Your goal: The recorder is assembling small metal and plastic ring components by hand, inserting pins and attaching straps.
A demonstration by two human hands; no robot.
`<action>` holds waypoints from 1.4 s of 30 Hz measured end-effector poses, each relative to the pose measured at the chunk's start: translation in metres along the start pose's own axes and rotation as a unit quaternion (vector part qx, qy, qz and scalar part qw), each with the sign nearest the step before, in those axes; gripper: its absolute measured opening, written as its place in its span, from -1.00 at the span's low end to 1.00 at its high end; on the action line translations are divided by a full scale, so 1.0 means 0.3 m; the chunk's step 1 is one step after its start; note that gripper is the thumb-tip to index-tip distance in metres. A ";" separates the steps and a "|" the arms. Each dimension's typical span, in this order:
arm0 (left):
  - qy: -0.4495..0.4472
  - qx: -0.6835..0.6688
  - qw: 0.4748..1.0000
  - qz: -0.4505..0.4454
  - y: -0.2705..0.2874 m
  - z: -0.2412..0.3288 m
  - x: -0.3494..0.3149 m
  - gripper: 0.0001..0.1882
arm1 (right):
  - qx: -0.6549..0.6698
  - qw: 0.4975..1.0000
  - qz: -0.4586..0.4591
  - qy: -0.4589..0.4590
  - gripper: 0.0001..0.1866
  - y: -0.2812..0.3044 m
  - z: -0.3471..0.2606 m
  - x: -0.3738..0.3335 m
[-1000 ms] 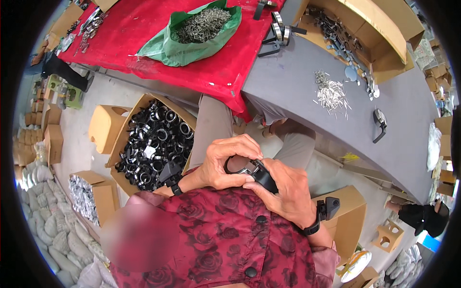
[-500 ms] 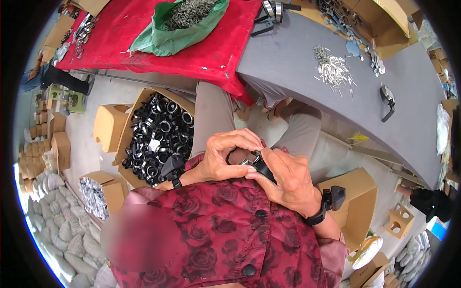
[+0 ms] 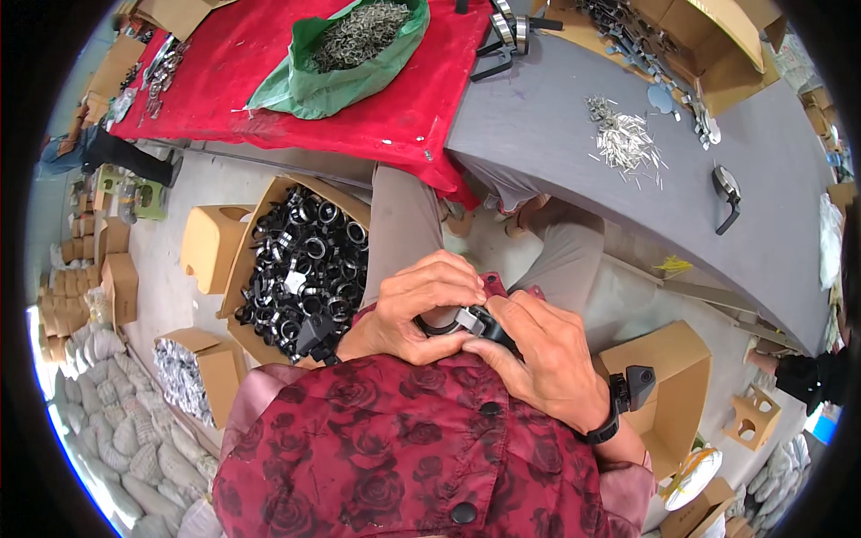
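Observation:
Above my lap, both hands hold a black wristwatch (image 3: 491, 328) with a silver metal piece on its strap. My left hand (image 3: 420, 305) is closed on the strap's left side, which loops below its fingers. The fingers and thumb of my right hand (image 3: 552, 359) pinch the watch's black right part. Both thumbs press close to the silver piece (image 3: 468, 318) from below. My fingers hide much of the watch, and its dial cannot be seen.
Left of my legs stands a cardboard box (image 3: 235, 285) full of black watches (image 3: 309, 260). An open cardboard box (image 3: 682, 359) is at my right. Ahead, the grey table (image 3: 538, 117) bears a pile of metal pins (image 3: 628, 139) and a watch (image 3: 727, 190); a green sack (image 3: 287, 90) lies on red cloth (image 3: 215, 81).
The silver piece has turned and lies flatter, showing its broad face between my thumbs. My left fingers have closed in nearer the right hand. The whole view has shifted slightly.

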State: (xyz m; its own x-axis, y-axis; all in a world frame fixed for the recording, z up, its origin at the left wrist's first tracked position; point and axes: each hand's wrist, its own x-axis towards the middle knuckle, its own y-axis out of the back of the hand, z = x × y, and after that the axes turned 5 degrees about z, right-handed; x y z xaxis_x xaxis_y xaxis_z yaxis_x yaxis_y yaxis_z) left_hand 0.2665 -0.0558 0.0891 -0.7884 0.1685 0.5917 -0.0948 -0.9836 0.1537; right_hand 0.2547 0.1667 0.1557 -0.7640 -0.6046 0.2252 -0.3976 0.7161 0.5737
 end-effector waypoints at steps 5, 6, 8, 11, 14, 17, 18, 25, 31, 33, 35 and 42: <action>-0.003 0.044 0.999 0.006 -0.003 0.015 0.002 -0.58 | -0.038 0.999 0.022 -0.009 -0.53 -0.006 -0.027 0.012; 0.006 0.038 0.999 0.003 -0.008 0.020 0.004 -0.57 | -0.038 0.999 0.021 -0.009 -0.53 -0.009 -0.020 0.007; 0.016 0.030 0.999 0.002 -0.013 0.023 0.000 -0.56 | -0.054 0.999 0.004 0.008 -0.49 -0.016 0.004 -0.007; 0.019 0.033 0.999 -0.004 -0.017 0.019 -0.014 -0.55 | -0.072 0.997 -0.028 0.013 -0.49 -0.004 0.004 -0.009; 0.028 0.034 0.999 -0.006 -0.019 0.022 -0.024 -0.54 | -0.063 0.997 -0.035 0.022 -0.53 -0.006 0.020 -0.014; 0.037 0.046 0.998 -0.021 -0.026 0.022 -0.031 -0.54 | -0.062 0.997 -0.054 -0.006 -0.57 -0.007 0.022 -0.024; 0.040 0.048 0.998 -0.022 -0.029 0.021 -0.033 -0.54 | -0.061 0.996 -0.056 -0.008 -0.57 -0.009 0.022 -0.024; 0.056 0.046 0.997 -0.018 -0.039 0.012 -0.050 -0.57 | -0.061 0.997 -0.030 -0.020 -0.48 -0.030 0.027 -0.037; 0.056 0.038 0.998 -0.018 -0.042 0.008 -0.054 -0.59 | -0.040 0.999 -0.021 -0.006 -0.52 -0.043 0.050 -0.049; 0.069 0.029 0.997 -0.022 -0.043 -0.001 -0.066 -0.59 | -0.043 0.999 -0.019 0.001 -0.56 -0.052 0.067 -0.053; 0.079 0.020 0.996 -0.027 -0.044 -0.014 -0.072 -0.60 | 0.001 0.999 -0.026 -0.045 -0.55 -0.058 0.089 -0.058; 0.241 -0.011 0.967 -0.086 -0.025 -0.023 -0.084 -0.58 | 0.078 0.980 -0.066 -0.171 -0.55 -0.051 0.102 -0.054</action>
State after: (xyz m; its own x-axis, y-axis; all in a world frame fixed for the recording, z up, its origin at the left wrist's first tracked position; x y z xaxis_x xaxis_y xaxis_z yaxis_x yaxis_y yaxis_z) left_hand 0.2828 -0.0531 0.0675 -0.9511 0.2847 0.1198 -0.2584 -0.9460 0.1959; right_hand 0.2577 0.1762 0.1192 -0.8164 -0.5616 -0.1349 -0.5559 0.7007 0.4473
